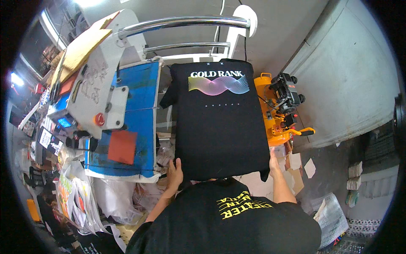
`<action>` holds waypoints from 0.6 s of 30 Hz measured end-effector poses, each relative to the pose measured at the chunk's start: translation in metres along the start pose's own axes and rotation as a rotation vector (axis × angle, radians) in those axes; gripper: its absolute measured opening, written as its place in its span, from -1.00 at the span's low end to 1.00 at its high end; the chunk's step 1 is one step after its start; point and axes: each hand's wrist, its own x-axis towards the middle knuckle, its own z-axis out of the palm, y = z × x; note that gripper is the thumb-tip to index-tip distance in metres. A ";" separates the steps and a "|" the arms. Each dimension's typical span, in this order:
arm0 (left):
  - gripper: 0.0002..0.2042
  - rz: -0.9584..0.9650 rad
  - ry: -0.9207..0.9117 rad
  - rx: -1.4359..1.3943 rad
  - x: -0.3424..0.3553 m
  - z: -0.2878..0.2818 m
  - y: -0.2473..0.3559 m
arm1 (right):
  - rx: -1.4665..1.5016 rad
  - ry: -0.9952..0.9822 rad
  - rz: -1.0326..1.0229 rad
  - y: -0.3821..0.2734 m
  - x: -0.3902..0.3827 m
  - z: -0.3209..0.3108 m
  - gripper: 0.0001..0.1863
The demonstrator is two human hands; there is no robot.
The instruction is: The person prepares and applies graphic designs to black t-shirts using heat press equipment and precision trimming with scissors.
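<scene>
A black T-shirt (220,139) lies spread flat and smooth in front of me, with white lettering and a yellow-pink-blue wave print towards its far end. One short sleeve hangs off at the left. At the near left corner, my left hand (174,174) holds the shirt's edge, its fingers partly hidden by the cloth. My right hand (275,164) grips the near right edge, also with some fingers out of sight. The surface under the shirt is covered.
To the left stands a blue press pad (144,127) with a red-brown square sheet (122,147) and a grey control arm with a red button (99,119). An orange air compressor (275,122) is at the right. Chrome rails (182,22) cross behind. Plastic bags (116,199) lie lower left.
</scene>
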 end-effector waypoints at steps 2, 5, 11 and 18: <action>-0.23 -0.012 -0.010 -0.091 -0.003 -0.012 -0.004 | -0.024 0.031 -0.079 0.009 0.007 -0.005 0.05; -0.28 -0.002 -0.003 -0.078 -0.012 -0.019 -0.019 | 0.028 0.105 0.007 0.006 0.000 -0.004 0.01; -0.60 1.018 -0.094 0.030 -0.091 -0.113 0.003 | -0.734 0.821 -0.269 0.072 -0.033 -0.030 -0.27; -0.77 0.900 1.157 0.350 -0.034 -0.305 0.036 | -1.261 0.423 -1.109 0.043 -0.108 0.169 -0.39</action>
